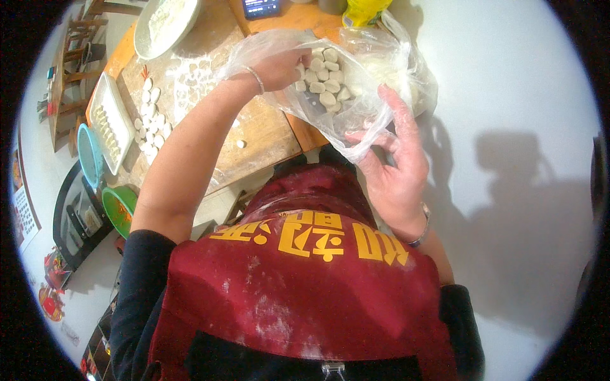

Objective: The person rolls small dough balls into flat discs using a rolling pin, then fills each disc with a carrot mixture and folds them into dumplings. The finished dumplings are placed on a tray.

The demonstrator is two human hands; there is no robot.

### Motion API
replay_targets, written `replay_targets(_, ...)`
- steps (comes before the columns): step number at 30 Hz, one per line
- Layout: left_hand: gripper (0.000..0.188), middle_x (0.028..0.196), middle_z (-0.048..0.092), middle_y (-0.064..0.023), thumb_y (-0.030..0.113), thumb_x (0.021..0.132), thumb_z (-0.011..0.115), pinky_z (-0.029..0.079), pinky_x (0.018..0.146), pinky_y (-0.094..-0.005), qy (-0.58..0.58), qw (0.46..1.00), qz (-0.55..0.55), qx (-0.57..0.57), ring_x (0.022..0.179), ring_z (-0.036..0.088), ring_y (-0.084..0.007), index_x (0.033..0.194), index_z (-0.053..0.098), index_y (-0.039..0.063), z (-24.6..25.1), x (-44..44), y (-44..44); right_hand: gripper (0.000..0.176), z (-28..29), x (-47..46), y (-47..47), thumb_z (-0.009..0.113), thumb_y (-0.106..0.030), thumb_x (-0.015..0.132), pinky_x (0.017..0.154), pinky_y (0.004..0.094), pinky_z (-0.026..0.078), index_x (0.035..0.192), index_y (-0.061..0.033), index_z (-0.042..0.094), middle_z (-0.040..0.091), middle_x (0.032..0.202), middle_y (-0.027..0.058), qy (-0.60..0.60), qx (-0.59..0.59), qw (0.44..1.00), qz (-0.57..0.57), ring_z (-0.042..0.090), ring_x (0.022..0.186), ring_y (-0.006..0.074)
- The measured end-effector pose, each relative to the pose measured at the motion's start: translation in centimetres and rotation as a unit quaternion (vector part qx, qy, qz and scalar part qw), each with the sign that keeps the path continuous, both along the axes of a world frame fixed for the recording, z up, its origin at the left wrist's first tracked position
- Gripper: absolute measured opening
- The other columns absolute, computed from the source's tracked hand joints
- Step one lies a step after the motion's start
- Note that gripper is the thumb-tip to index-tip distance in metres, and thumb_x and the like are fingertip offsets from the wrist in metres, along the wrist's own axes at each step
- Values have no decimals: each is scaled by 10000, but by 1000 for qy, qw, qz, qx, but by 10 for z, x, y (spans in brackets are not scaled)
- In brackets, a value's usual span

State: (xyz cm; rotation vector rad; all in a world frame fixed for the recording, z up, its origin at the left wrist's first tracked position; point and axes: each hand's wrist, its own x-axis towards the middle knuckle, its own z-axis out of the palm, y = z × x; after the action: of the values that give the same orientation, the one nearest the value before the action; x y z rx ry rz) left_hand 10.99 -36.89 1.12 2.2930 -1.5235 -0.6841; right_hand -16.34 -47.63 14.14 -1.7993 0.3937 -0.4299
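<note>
A clear plastic bag is held up over the table edge, its mouth spread towards me. Inside it lie several pale dough pieces, short and rounded. My left hand reaches into the bag from the left, with film draped over its back and wrist. Its bent fingers are at the dough pieces; the fingertips are partly hidden, so whether they grip one is unclear. My right hand, dusted with flour, pinches the near right rim of the bag between thumb and fingers.
On the floured wooden board lie white dough pieces and one apart. Left are a white tray of dumplings, a blue basin and a green bowl. Behind stand a flour bowl, phone and yellow package.
</note>
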Motion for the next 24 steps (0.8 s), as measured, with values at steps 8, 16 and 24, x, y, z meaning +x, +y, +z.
replay_targets(8, 167, 1150, 631, -178, 24, 811, 650, 538, 943, -412, -90, 993, -31, 63, 1063, 647, -364, 962, 718, 41, 41, -51, -21, 686, 2, 4, -1, 721, -91, 947, 889, 310, 572, 1510, 62, 359, 434, 1548, 179, -1, 12, 1000, 1, 702, 1027, 217)
replay_targets(16, 116, 979, 721, -122, 30, 859, 701, 572, 843, -331, 223, 968, 115, -14, 936, 710, -257, 969, 668, 17, 62, -44, -15, 657, 7, 9, 4, 689, 38, 924, 954, 333, 544, 1502, 56, 377, 460, 1520, 159, -17, 55, 998, -30, 601, 1207, 224)
replay_targets(24, 243, 1009, 731, -74, 54, 922, 729, 588, 839, -275, 617, 726, 242, -184, 880, 714, -145, 1157, 691, 6, 143, -54, 54, 585, 18, 24, 4, 569, 107, 919, 1027, 341, 470, 1476, 69, 393, 536, 1349, 160, -20, 60, 973, -221, 571, 1167, 206)
